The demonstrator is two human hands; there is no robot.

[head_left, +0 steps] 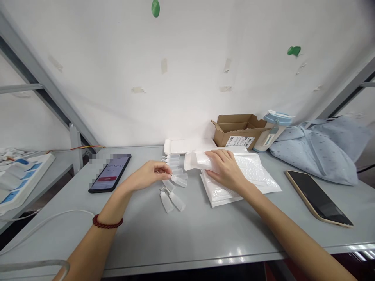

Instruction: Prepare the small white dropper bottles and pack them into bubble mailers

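My left hand (148, 175) pinches a small translucent plastic bottle (179, 180) among several such bottles (171, 201) lying on the grey table (181, 234). My right hand (225, 167) grips a white bubble mailer (197, 160), lifted slightly and pointing left toward the bottles. It hovers over a stack of white bubble mailers (252, 171) lying on the table.
A phone (110, 172) with a lit screen lies at the left, a dark tablet (318, 197) at the right. An open cardboard box (238, 128), a blue-lidded cup (272, 130) and a light blue cloth bag (319, 150) stand at the back right. A white tray (187, 145) lies by the wall.
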